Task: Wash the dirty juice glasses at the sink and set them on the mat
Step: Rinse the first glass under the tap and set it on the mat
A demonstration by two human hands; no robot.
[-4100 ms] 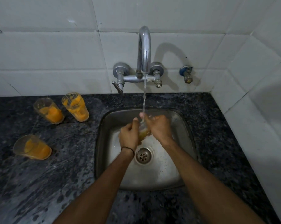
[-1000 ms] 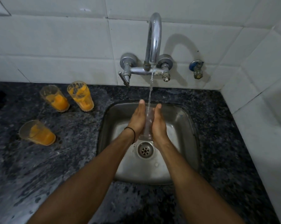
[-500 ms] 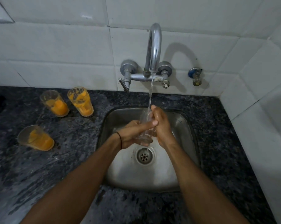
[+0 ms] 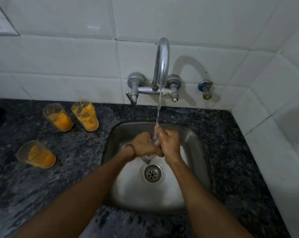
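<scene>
My left hand [image 4: 145, 145] and right hand [image 4: 169, 143] wrap tight round a clear, smooth glass [image 4: 154, 138] under the water stream [image 4: 158, 110], above the steel sink [image 4: 196, 152].

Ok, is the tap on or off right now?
On. A stream of water runs from the tap onto the glass held between both hands over the sink.

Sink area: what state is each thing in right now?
Tap: running.
Glass in hands: under the stream, gripped by left hand and right hand.
Three glasses on counter: upright, orange residue inside.
Sink: wet, drain open.
</scene>
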